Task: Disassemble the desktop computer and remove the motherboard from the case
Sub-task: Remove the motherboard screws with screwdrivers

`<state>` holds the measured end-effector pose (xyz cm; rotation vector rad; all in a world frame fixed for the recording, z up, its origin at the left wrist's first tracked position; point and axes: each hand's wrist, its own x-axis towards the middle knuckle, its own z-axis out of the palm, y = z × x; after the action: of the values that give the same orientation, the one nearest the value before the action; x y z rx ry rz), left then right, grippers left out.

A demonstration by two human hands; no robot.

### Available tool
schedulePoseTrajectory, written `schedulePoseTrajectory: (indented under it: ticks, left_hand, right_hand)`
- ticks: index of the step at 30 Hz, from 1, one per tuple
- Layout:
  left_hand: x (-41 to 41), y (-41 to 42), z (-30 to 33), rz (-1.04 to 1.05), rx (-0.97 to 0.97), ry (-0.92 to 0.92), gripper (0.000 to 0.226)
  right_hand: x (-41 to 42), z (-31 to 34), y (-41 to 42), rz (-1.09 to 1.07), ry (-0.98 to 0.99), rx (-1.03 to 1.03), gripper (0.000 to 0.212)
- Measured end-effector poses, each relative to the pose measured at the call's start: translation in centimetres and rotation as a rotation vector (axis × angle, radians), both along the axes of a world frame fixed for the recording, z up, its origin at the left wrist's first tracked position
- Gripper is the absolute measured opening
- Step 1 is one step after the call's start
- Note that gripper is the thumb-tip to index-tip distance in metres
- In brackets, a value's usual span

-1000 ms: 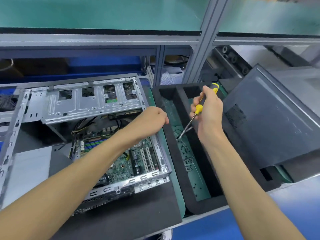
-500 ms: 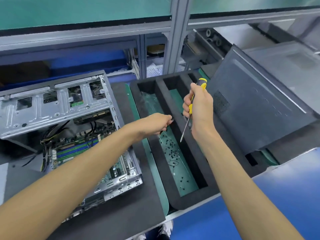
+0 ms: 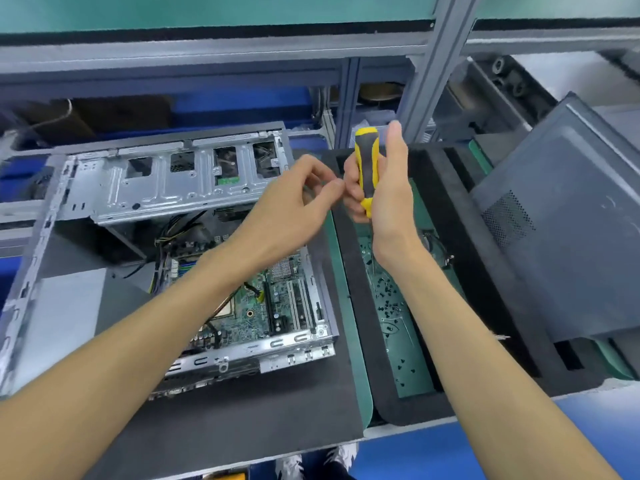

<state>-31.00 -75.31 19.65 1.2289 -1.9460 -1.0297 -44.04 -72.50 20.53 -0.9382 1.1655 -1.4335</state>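
The open silver computer case lies on its side on a black mat. The green motherboard sits inside it, partly hidden by my left forearm. My right hand grips a yellow-and-black screwdriver by the handle, held upright above the foam tray; the shaft is hidden behind the hand. My left hand hovers over the case's right edge, fingers loosely curled. Its fingertips almost touch my right hand. I see nothing between them.
A black foam tray with a green floor holds several loose black screws right of the case. A dark grey side panel leans over the tray's right side. Metal shelf posts rise behind. The bench edge runs along the front.
My left hand has drawn back from the tray's screw compartment up to the right hand. My right hand has lifted the screwdriver higher and more upright.
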Motion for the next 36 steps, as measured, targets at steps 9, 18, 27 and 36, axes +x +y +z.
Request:
schedulePoseTrajectory:
  ticks: [9,18,27,36]
  left_hand:
    - [7.4,0.7,3.5,-0.013,-0.235,-0.045,0.029]
    - [13.7,-0.7,6.3,0.026,-0.265,-0.037,0.029]
    - [17.8,-2.2,2.9,0.253,-0.103,-0.219,0.024]
    - [18.2,-3.6,1.1,0.337,-0.120,-0.231,0.018]
  right_hand:
    - [7.8,-0.4,-0.3,0.192,-0.025,0.067,0.076]
    - [10.8,0.5,-2.3,0.161,0.234,0.010,0.070]
    - [6.7,-5.1,-2.7,-0.056,1.030,0.068,0.033]
    - [6.7,-6.4,-3.4,0.117,0.981,0.169,0.051]
